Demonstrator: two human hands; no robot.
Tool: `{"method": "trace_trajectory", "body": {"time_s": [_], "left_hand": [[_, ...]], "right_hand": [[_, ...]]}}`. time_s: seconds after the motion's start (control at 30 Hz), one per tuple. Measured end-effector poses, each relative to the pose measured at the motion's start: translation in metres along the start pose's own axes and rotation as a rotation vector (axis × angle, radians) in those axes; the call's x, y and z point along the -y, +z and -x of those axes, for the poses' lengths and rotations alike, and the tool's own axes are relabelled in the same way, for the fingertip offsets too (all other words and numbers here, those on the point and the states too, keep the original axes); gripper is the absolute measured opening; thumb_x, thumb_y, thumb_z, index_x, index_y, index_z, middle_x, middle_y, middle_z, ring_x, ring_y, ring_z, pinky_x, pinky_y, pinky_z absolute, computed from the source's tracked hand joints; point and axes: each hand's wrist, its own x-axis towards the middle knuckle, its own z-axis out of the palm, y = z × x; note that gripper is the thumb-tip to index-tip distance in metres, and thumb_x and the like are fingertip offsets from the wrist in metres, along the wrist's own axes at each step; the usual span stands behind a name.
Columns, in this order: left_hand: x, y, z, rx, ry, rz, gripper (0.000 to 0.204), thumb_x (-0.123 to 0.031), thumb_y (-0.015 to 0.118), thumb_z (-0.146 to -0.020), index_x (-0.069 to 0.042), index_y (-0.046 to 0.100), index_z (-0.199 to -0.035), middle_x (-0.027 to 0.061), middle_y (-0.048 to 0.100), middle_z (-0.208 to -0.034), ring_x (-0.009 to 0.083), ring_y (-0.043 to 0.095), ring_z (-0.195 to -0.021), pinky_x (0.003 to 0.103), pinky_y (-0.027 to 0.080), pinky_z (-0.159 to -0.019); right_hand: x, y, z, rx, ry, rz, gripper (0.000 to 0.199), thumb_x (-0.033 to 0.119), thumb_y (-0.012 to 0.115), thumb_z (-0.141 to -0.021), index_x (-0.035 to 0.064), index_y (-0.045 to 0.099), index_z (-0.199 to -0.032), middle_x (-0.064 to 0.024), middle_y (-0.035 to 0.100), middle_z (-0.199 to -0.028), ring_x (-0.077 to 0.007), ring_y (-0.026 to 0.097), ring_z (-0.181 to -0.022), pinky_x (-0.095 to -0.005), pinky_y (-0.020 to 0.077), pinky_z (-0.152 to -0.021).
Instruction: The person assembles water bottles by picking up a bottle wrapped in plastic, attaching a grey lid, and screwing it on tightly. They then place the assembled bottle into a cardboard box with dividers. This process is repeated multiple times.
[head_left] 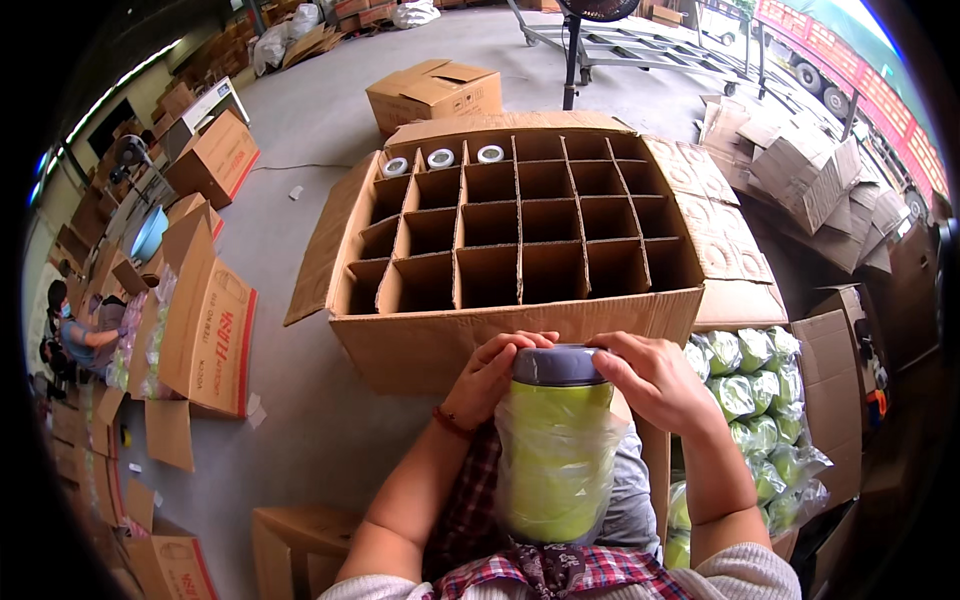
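Holding a green jar [553, 450] upright over the lap, the person has both hands at its grey-purple lid [558, 365]. The left hand [490, 380] curls around the lid's nine o'clock side and the right hand [655, 380] clasps its three o'clock side, fingers closed against the rim. A loose clear plastic bag [520, 470] wraps the jar's body, and the jar's long axis runs straight up and down, the lid toward the camera. Both hands sit equally near it.

Directly at twelve o'clock from the jar, just beyond the hands, stands a large open cardboard carton [520, 330] split by cardboard dividers [520, 225] into a grid of cells. Nearly all cells show empty; three white-topped items [440, 158] fill the far row at about eleven o'clock.

At three to four o'clock of the jar, another box holds many more bagged green jars [760, 400], close by the right forearm. At nine o'clock lie flattened brown cartons with red print [215, 330]. A closed brown box [435, 93] sits on the concrete floor at twelve o'clock, past the carton. Far off at nine o'clock, another person [75, 335] crouches among stacked cardboard.
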Motion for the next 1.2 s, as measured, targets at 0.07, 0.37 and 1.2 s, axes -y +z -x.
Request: {"method": "trace_trajectory", "body": {"time_s": [0.07,0.37,1.2], "left_hand": [[-0.015,0.018,-0.007,-0.038,-0.053,-0.276,0.022,-0.023,0.047,-0.102,-0.006,0.060,-0.110,0.0100,0.064,-0.115,0.0251,0.053,-0.120,0.039,0.040,-0.105],[-0.032,0.076,-0.039,0.074,0.181,-0.983,0.027,-0.030,0.057,-0.096,-0.005,0.065,-0.101,0.0103,0.067,-0.104,0.0252,0.060,-0.108,0.040,0.041,-0.100],[-0.023,0.017,-0.029,0.122,0.035,-0.401,0.027,-0.030,0.056,-0.097,-0.004,0.062,-0.105,0.0120,0.063,-0.111,0.0287,0.052,-0.118,0.045,0.039,-0.104]], "right_hand": [[-0.023,0.009,-0.015,-0.034,0.166,-0.183,0.050,0.047,0.049,-0.096,0.0016,0.063,-0.110,-0.0181,0.068,-0.094,-0.0322,0.067,-0.086,-0.0383,0.0510,-0.079],[-0.075,0.049,-0.030,0.082,0.588,-1.426,0.053,0.051,0.044,-0.097,0.0030,0.062,-0.113,-0.0098,0.066,-0.101,-0.0214,0.063,-0.098,-0.0372,0.0484,-0.092],[-0.057,0.024,-0.028,0.041,0.361,-0.820,0.056,0.045,0.044,-0.099,-0.0040,0.058,-0.121,-0.0155,0.066,-0.110,-0.0272,0.064,-0.102,-0.0365,0.0489,-0.090]]}}
